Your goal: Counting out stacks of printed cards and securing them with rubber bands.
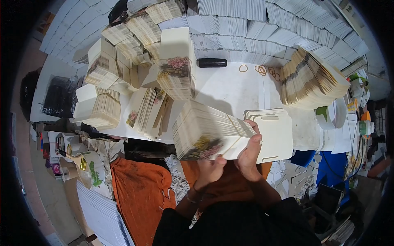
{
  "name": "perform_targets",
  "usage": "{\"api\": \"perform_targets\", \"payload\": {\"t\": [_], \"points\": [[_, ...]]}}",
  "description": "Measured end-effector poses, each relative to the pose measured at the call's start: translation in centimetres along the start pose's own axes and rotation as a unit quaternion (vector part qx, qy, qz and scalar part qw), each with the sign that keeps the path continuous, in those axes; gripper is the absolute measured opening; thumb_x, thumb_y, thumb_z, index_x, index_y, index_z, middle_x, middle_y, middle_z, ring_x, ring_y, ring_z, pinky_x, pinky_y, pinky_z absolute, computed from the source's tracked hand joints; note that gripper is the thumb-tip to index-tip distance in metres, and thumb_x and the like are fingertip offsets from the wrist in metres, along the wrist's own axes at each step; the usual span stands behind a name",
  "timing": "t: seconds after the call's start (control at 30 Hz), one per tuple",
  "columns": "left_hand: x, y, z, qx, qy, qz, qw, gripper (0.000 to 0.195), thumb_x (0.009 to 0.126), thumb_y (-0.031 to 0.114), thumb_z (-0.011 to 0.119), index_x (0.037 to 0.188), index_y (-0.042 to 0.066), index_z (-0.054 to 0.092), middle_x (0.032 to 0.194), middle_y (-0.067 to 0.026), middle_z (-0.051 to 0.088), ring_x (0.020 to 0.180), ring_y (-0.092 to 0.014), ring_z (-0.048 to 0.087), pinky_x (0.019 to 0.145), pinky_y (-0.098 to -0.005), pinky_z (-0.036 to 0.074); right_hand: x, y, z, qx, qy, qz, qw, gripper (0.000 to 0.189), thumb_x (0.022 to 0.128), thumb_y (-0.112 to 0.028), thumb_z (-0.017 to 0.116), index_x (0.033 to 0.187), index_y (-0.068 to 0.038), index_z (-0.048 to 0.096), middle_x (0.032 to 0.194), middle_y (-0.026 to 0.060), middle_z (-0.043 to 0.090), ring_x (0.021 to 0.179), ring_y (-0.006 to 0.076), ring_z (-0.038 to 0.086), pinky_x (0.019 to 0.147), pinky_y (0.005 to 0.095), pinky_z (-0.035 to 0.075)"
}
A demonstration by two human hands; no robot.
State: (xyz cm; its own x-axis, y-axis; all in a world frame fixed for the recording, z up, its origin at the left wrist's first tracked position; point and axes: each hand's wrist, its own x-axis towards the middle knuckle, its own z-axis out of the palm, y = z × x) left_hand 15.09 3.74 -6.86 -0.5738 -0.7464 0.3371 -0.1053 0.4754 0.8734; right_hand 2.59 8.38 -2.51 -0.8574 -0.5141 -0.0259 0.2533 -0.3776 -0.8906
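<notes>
Both my hands hold a thick bundle of cream card pieces (pixel 215 129) printed with flowers, tilted above the front edge of the white table (pixel 215 89). A rubber band (pixel 235 123) runs round its right part. My left hand (pixel 212 169) grips the bundle's lower side, the thumb at its printed face; its other fingers are hidden. My right hand (pixel 251 153) grips the right end. Just right of that hand lies a small pile of cream cards with rounded corners (pixel 275 132), partly covered by the bundle.
Flower-printed card stacks (pixel 175 67) stand at left, beside loosely leaning cards (pixel 147 110). A black cylindrical object (pixel 211 63) and several rubber bands (pixel 261 70) lie behind. A leaning card row (pixel 311 80) stands right, near a white tape-like ring (pixel 335 115). White card stacks (pixel 231 26) wall the back.
</notes>
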Motion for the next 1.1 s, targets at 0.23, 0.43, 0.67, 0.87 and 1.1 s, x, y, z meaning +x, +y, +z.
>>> {"api": "perform_targets", "payload": {"t": [0.23, 0.43, 0.67, 0.87, 1.1], "points": [[7.8, 2.8, -7.7, -0.269, 0.029, -0.061, 0.961, 0.125, 0.066, 0.03, 0.098, 0.16, 0.001, 0.022, 0.145, -0.0213, 0.05, 0.134, -0.028, 0.052, 0.107, -0.0425, 0.051, 4.3, 0.2, -1.5, -0.068, -0.202, -0.093, 0.973, 0.093, 0.064, -0.046, 0.099, 0.127, 0.001, 0.048, 0.103, 0.0038, 0.064, 0.093, 0.0117, 0.061, 0.084, 0.0278, 0.05], [6.9, -3.4, -7.5, -0.117, -0.084, -0.139, 0.98, 0.113, 0.068, 0.012, 0.096, 0.156, -0.001, 0.027, 0.146, -0.0151, 0.052, 0.136, -0.025, 0.051, 0.113, -0.0404, 0.045, 7.6, -0.6, -2.6, -0.24, -0.307, -0.019, 0.921, 0.077, 0.083, -0.028, 0.086, 0.142, -0.002, 0.044, 0.144, 0.0176, 0.054, 0.138, 0.0263, 0.046, 0.115, 0.0393, 0.035], [6.0, -4.4, -5.0, -0.174, 0.005, 0.032, 0.984, 0.12, 0.088, 0.045, 0.079, 0.162, 0.001, -0.005, 0.169, -0.0227, 0.007, 0.154, -0.036, 0.024, 0.124, -0.0482, 0.026, 6.5, 0.5, -2.7, -0.196, -0.263, 0.059, 0.943, 0.074, 0.11, -0.05, 0.029, 0.161, 0.003, 0.023, 0.167, 0.02, 0.025, 0.156, 0.0313, 0.02, 0.127, 0.0396, 0.014], [9.3, -4.9, -2.7, -0.198, 0.151, -0.079, 0.965, 0.093, 0.104, 0.07, 0.013, 0.139, -0.005, 0.055, 0.136, -0.0213, 0.061, 0.129, -0.028, 0.054, 0.115, -0.0419, 0.036, 7.1, 1.3, 0.4, -0.285, -0.205, 0.026, 0.936, 0.062, 0.113, -0.036, 0.031, 0.158, 0.007, 0.027, 0.166, 0.0227, 0.027, 0.154, 0.0296, 0.027, 0.126, 0.0372, 0.019], [9.1, -5.9, -2.9, -0.207, 0.13, -0.066, 0.967, 0.092, 0.103, 0.072, 0.017, 0.147, -0.004, 0.045, 0.136, -0.0196, 0.06, 0.131, -0.026, 0.053, 0.114, -0.0411, 0.038, 7.4, 0.8, 0.9, -0.422, -0.248, -0.091, 0.867, 0.058, 0.112, -0.03, 0.036, 0.155, 0.009, 0.031, 0.16, 0.0283, 0.036, 0.15, 0.0398, 0.035, 0.123, 0.0401, 0.027]]}}
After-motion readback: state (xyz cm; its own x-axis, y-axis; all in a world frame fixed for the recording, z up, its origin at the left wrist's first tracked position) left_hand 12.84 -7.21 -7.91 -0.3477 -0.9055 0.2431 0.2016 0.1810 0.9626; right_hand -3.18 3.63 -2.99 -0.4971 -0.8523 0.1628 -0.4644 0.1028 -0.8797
